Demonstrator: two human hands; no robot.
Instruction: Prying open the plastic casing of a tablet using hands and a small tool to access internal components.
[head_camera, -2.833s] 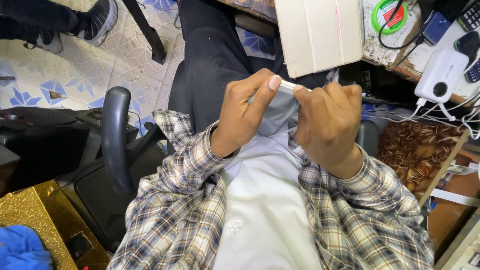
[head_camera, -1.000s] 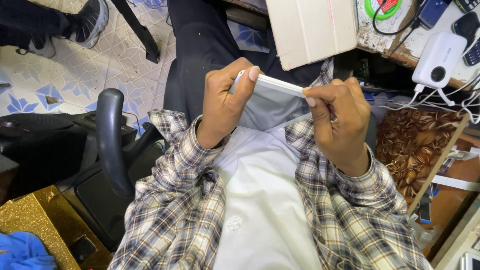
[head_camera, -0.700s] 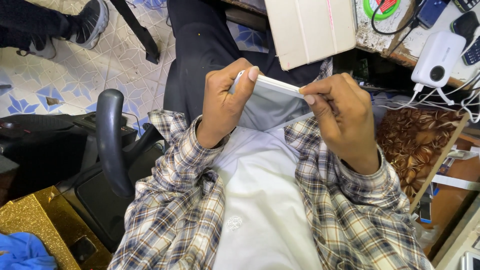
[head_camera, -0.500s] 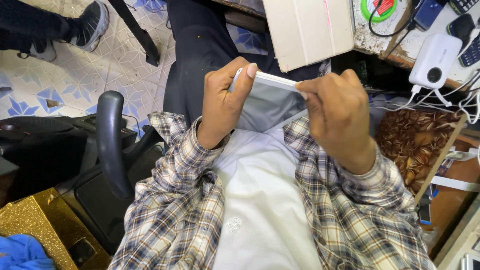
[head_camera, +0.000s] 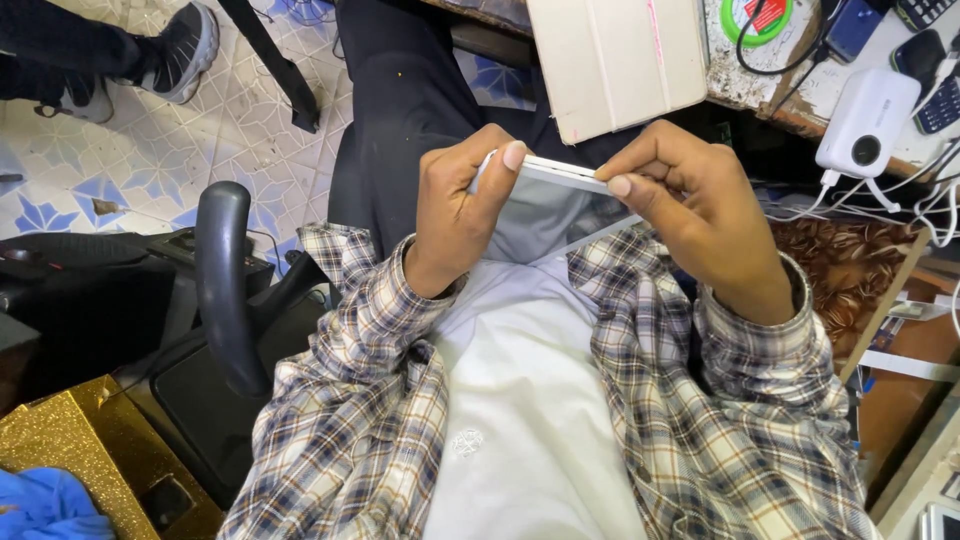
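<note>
The thin flat tablet (head_camera: 555, 205) with a white rim is held over the person's lap, tilted, its upper edge turned toward the camera. It looks light and stiff, but the glass face is probably fragile and slippery, so the rim is the safe place to hold. The left hand (head_camera: 455, 215) wraps its left end, thumb pressed on the edge. The right hand (head_camera: 700, 215) pinches the same edge with thumb and curled fingers. A beige folding cover (head_camera: 615, 60) lies far on the desk, a white power bank (head_camera: 865, 120) at right
</note>
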